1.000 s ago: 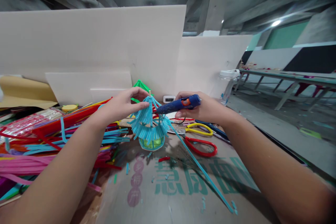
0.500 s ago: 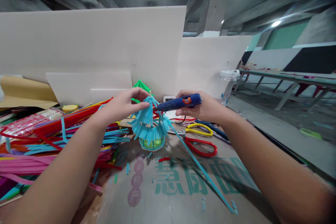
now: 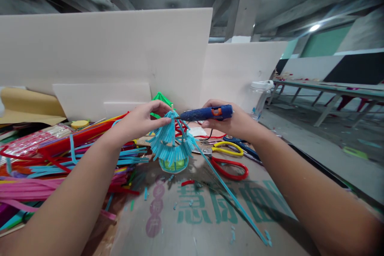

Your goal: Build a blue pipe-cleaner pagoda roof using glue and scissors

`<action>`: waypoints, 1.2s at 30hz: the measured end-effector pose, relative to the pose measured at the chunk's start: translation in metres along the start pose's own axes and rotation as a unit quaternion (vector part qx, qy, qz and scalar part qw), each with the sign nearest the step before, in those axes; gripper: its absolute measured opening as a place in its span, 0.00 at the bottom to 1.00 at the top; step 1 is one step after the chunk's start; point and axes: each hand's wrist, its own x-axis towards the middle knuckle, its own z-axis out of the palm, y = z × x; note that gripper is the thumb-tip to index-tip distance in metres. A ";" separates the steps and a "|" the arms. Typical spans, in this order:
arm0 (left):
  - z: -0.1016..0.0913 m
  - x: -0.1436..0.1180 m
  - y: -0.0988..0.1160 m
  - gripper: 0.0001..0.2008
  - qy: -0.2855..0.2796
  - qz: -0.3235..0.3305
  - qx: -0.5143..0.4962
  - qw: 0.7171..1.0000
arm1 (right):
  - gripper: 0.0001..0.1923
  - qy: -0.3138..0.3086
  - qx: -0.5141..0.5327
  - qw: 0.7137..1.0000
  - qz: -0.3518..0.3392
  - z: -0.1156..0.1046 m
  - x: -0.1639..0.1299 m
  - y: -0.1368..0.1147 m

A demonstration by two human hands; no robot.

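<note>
Blue straw-fringed pavilion model (image 3: 171, 144): roof tiers largely covered, peak in work.
Left hand (image 3: 141, 120) pinches fringe at the peak; right hand (image 3: 237, 122) clasps blue glue gun (image 3: 207, 113), nozzle touching there. A long blue straw (image 3: 228, 196) lies unused below the right hand.

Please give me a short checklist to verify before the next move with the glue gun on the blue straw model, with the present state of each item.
1. Left hand steadies the blue straw model at its top: ok.
2. Right hand grips the glue gun firmly: ok.
3. Nozzle points at the model's top, near the wooden stick: ok.
4. Left fingertips away from the hot nozzle: not ok, very close.
5. Glue is flowing: cannot tell.
6. Scissors lie apart from both hands: ok.
</note>
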 end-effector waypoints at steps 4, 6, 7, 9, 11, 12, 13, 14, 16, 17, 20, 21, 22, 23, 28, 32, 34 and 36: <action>0.001 0.000 0.002 0.20 0.000 -0.001 0.002 1.000 | 0.20 0.016 -0.011 1.000 0.007 0.001 0.000 0.002; 0.001 0.000 0.003 0.20 0.001 0.000 0.001 1.000 | 0.20 0.025 -0.014 1.000 0.009 0.001 0.000 0.003; 0.001 0.000 0.003 0.19 0.001 0.002 0.000 1.000 | 0.21 0.030 -0.014 0.999 0.008 0.001 0.000 0.004; 0.002 0.000 0.004 0.19 0.002 0.004 0.001 1.000 | 0.20 0.036 -0.012 0.999 0.005 0.001 0.001 0.005; 0.002 -0.001 0.005 0.19 0.004 0.004 0.005 1.000 | 0.20 0.044 -0.012 0.999 0.004 0.001 0.001 0.006; 0.002 -0.001 0.005 0.19 0.004 0.004 0.006 1.000 | 0.19 0.047 -0.011 0.999 0.005 0.001 0.002 0.005; 0.002 -0.001 0.006 0.19 0.004 0.004 0.008 1.000 | 0.19 0.050 -0.012 0.999 0.006 0.001 0.002 0.005; 0.002 0.000 0.006 0.19 0.003 0.003 0.008 1.000 | 0.19 0.053 -0.012 0.999 0.009 0.001 0.002 0.004; 0.002 0.000 0.007 0.19 0.000 -0.001 0.007 1.000 | 0.19 0.059 -0.009 0.998 0.017 0.001 0.003 0.003; 0.002 0.000 0.007 0.18 -0.001 -0.002 0.006 1.000 | 0.19 0.064 -0.006 0.998 0.020 0.001 0.003 0.003; 0.002 0.000 0.005 0.19 0.000 0.002 0.001 1.000 | 0.19 0.085 0.004 0.996 0.034 -0.002 0.004 0.009; 0.002 0.000 0.004 0.19 0.001 0.004 -0.001 1.000 | 0.18 0.094 0.007 0.995 0.038 -0.004 0.004 0.015; 0.002 0.000 0.003 0.19 0.003 0.006 -0.002 1.000 | 0.18 0.100 0.006 0.994 0.041 -0.006 0.006 0.021; 0.002 0.000 0.002 0.19 0.005 0.009 -0.004 1.000 | 0.18 0.104 0.006 0.994 0.043 -0.007 0.008 0.029; 0.003 0.002 -0.001 0.21 0.007 0.017 -0.015 1.000 | 0.18 0.019 -0.011 0.997 0.078 -0.009 0.034 0.083; 0.002 0.003 -0.002 0.20 -0.002 0.007 -0.008 1.000 | 0.16 -0.035 -0.027 0.984 0.171 0.004 0.054 0.128; 0.002 0.003 -0.003 0.20 -0.006 0.003 -0.010 1.000 | 0.14 -0.043 -0.034 0.979 0.197 0.012 0.054 0.146; 0.001 0.003 -0.003 0.20 -0.007 0.003 -0.010 1.000 | 0.13 -0.040 -0.039 0.974 0.221 0.019 0.049 0.161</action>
